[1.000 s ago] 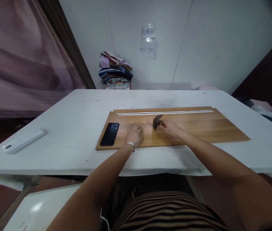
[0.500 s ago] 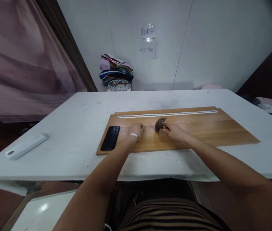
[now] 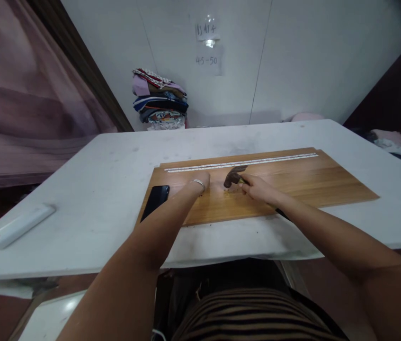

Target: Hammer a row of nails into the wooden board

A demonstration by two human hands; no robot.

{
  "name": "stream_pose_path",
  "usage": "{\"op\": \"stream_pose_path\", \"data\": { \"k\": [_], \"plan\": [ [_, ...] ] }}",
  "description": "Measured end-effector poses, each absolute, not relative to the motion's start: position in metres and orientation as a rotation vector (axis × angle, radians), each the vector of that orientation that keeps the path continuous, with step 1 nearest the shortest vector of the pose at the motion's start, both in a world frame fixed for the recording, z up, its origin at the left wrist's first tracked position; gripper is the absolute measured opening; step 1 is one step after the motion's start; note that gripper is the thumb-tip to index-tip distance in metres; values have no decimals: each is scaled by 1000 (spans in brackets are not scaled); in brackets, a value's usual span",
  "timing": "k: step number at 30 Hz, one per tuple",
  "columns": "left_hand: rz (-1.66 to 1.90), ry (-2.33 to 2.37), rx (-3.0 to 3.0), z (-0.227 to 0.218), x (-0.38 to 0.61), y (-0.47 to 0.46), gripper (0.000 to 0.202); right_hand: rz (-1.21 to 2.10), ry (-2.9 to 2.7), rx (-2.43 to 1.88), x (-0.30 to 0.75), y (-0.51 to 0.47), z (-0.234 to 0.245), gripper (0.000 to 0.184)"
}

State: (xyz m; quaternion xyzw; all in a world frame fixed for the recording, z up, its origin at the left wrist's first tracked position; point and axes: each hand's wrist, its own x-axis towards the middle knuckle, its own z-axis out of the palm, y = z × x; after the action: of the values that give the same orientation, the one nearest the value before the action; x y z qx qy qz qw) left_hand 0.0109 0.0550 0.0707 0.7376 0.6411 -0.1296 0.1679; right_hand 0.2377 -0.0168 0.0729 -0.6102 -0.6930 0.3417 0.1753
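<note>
My right hand (image 3: pixel 256 187) is wrapped around the handle of a claw hammer (image 3: pixel 233 178). The dark metal head is raised slightly over a wooden board (image 3: pixel 292 182), its claw pointing away to the right. Beneath the head, several tiny dark bits, perhaps nails, show on the wood. My left hand (image 3: pixel 205 179), with a silver bracelet at the wrist, is over the board to the left of the hammer. Its fingers are hidden behind the hand and wrist. Two thin white strips (image 3: pixel 243 163) printed with small marks run along the board's far side.
A black phone (image 3: pixel 155 199) lies on the board's left end, partly behind my left forearm. The white table (image 3: pixel 115 175) carries a long white plastic object (image 3: pixel 22 226) at left. Folded cloths (image 3: pixel 161 99) are stacked by the wall, where paper notes (image 3: pixel 207 60) hang.
My left hand has turned and shifted slightly, so its fingers no longer show. The hammer stays in my right hand and its head has tilted a little. The whole view has swung slightly.
</note>
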Motion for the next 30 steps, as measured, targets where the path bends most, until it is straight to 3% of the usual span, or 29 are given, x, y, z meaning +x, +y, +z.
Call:
{"op": "stream_pose_path", "data": {
  "k": [20, 30],
  "plan": [
    [-448, 1793, 2225, 56, 2, 44, 25, 752, -2282, -1731, 224, -10, 75, 35],
    [-98, 1937, 2256, 35, 0, 11, 36, 786, -2190, -1754, 228, -8, 75, 29]
  ]
}}
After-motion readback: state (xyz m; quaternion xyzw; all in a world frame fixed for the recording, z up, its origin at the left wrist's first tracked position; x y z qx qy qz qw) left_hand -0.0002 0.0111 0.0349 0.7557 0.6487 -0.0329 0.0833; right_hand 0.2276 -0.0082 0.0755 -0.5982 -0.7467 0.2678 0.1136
